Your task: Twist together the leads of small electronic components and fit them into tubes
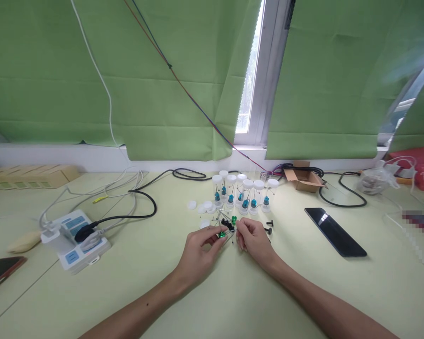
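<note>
Over the near side of the desk (226,301), with 12 o'clock straight ahead, I have both hands nearly meeting: the left hand (199,252) pinches a green piece (222,234) between thumb and forefinger, while the right hand (256,238), at its 2 o'clock, is curled with thumb and fingertips drawn together; I cannot tell whether they grip anything. I judge the step in hand to be close fingertip work on that green piece, and the next move to call for a steady left pinch and fine right-hand alignment. Just beyond lie loose black parts (228,224) and a second green piece (234,219); white caps (207,206) sit toward 11, and white-topped clear vials (247,184) holding blue pieces (245,204) stand toward 1.
</note>
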A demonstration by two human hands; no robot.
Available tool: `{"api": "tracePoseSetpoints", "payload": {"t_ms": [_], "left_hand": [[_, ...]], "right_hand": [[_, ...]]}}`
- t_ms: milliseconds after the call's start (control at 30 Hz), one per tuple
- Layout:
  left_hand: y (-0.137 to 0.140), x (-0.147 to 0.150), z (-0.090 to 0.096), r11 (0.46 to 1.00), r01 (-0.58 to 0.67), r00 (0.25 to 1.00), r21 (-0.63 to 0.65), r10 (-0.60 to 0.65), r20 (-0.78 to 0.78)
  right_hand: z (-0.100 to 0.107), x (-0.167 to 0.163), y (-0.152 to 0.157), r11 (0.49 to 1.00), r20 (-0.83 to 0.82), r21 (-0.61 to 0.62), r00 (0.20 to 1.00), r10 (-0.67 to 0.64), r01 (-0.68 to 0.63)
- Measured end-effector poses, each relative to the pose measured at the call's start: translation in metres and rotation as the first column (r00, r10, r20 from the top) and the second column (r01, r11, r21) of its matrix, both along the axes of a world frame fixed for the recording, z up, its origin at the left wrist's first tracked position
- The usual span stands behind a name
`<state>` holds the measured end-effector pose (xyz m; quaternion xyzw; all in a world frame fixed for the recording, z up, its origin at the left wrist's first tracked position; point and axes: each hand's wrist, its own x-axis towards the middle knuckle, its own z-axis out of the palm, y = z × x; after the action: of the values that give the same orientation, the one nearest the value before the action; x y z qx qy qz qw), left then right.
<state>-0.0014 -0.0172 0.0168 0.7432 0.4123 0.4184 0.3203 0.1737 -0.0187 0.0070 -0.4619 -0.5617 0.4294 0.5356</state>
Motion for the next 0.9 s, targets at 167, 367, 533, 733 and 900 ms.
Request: {"api": "tracePoseSetpoints", "payload": {"t_ms": [167, 367, 533, 733, 900], "left_hand": [[-0.0012, 0.0006, 0.0023, 0.999, 0.011, 1.000, 0.039, -0.010, -0.018], [-0.0018, 0.0019, 0.0036, 0.994, 0.008, 0.998, -0.105, -0.001, 0.064], [0.0021, 0.0036, 0.0079, 0.952, 0.074, 0.973, -0.298, -0.003, 0.232], [0.0054, 0.0040, 0.0079, 0.928, 0.100, 0.951, -0.359, 0.017, 0.309], [0.0060, 0.0034, 0.0052, 0.933, 0.098, 0.961, -0.347, 0.002, 0.278]], "right_hand": [[-0.0004, 0.0001, 0.0012, 1.000, -0.011, -0.018, 1.000, -0.001, 0.001], [-0.0002, -0.0002, 0.0017, 0.999, -0.043, -0.028, 0.999, 0.019, -0.020], [-0.0033, -0.0006, 0.0044, 0.998, -0.134, -0.015, 0.989, 0.065, -0.068], [-0.0055, 0.0008, 0.0067, 0.997, -0.180, 0.016, 0.980, 0.083, -0.081], [-0.0063, 0.0013, 0.0068, 0.996, -0.175, 0.023, 0.981, 0.085, -0.082]]}}
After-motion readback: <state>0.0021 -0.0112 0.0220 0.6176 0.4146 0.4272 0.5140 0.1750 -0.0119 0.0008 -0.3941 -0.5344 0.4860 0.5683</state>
